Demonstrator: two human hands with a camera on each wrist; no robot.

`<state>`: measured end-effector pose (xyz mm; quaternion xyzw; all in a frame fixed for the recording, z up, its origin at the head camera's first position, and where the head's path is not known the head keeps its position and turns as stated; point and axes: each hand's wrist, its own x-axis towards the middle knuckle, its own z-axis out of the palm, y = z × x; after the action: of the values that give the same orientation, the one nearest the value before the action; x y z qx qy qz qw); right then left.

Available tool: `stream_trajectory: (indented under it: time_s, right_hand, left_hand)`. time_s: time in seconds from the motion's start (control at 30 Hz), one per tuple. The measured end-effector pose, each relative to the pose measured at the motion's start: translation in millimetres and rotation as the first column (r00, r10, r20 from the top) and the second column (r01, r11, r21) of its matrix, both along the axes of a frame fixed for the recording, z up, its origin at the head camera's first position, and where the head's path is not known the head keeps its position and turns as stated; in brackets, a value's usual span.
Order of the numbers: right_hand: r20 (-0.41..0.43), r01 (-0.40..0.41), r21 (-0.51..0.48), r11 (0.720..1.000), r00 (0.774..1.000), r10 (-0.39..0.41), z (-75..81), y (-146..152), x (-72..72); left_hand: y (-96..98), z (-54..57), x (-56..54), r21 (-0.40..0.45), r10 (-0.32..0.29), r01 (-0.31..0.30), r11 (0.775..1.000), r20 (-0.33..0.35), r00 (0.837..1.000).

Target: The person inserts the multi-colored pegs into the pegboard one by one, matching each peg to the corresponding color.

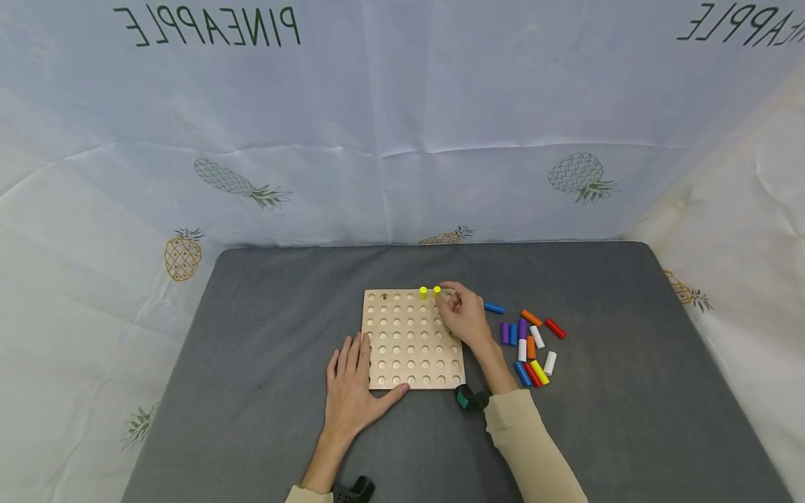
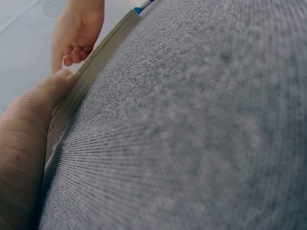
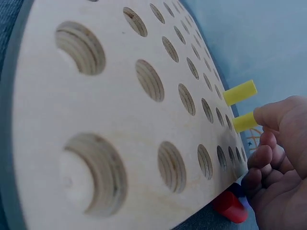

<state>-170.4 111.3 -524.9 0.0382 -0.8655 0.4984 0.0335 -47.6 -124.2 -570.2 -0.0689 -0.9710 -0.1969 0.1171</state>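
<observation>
A square wooden pegboard (image 1: pixel 403 342) with rows of round holes lies on the dark grey cloth. Two yellow pegs (image 3: pixel 241 92) stand upright in its far row. My right hand (image 1: pixel 464 314) reaches over the board's far right corner, its thumb and index finger pinching the right-hand yellow peg (image 1: pixel 437 290). The other fingers are curled, as the right wrist view shows. My left hand (image 1: pixel 350 393) lies along the near left corner, fingers extended on the left edge and thumb (image 2: pixel 57 84) against the front edge.
Right of the board lies a loose group of pegs: blue (image 1: pixel 494 308), orange (image 1: pixel 531 318), red (image 1: pixel 555 328), purple (image 1: pixel 505 333), white (image 1: pixel 550 363) and yellow (image 1: pixel 539 372). A pale curtain (image 1: pixel 390 195) printed with pineapples hangs behind the table (image 1: pixel 264 300).
</observation>
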Motion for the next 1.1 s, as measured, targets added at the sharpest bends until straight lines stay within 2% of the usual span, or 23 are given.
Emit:
stream_trajectory:
  time_s: [0.5,0.87,1.1]
  right_hand:
    - [-0.037,0.051,-0.003,0.999,0.998,-0.051,3.4,6,16.4]
    - [-0.016,0.088,-0.002,0.996,0.996,-0.088,5.4,12,35.7]
    - [-0.047,0.119,0.003,0.993,0.992,-0.119,9.2,19,50.1]
  left_hand:
    - [0.2,1.6,-1.2,-0.01,0.0,0.0,1.0,0.0,1.0]
    - [0.0,0.4,-0.9,-0.013,0.003,-0.003,1.0,0.005,1.0]
    - [0.4,0.5,-0.6,-0.004,-0.001,0.001,1.0,0.005,1.0]
